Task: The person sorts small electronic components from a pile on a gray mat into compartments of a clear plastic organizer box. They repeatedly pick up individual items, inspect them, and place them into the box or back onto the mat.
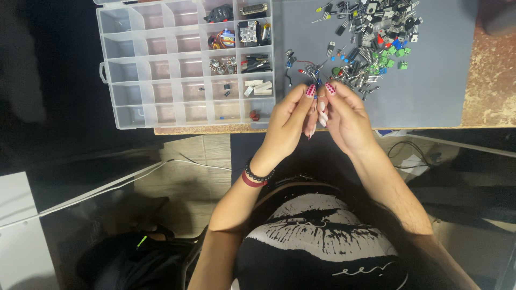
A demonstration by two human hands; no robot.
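My left hand (286, 122) and my right hand (348, 115) are raised together over the near edge of a grey mat (435, 86). Their fingertips meet in a pinch around a tiny electronic part (316, 96), which the fingers mostly hide. The nails are painted pink with dark dots. My left wrist carries a black bead bracelet and a red band. Just beyond the fingertips, a loose pile of small electronic components (371, 43) lies on the mat: black transistors, green and blue terminal blocks, LEDs and metal-legged parts.
A clear plastic organizer box (129, 64) with many compartments lies open to the left; its right-hand cells hold small modules, wires and parts. The brown tabletop edge (492, 80) shows at right. Cables and floor are below the table.
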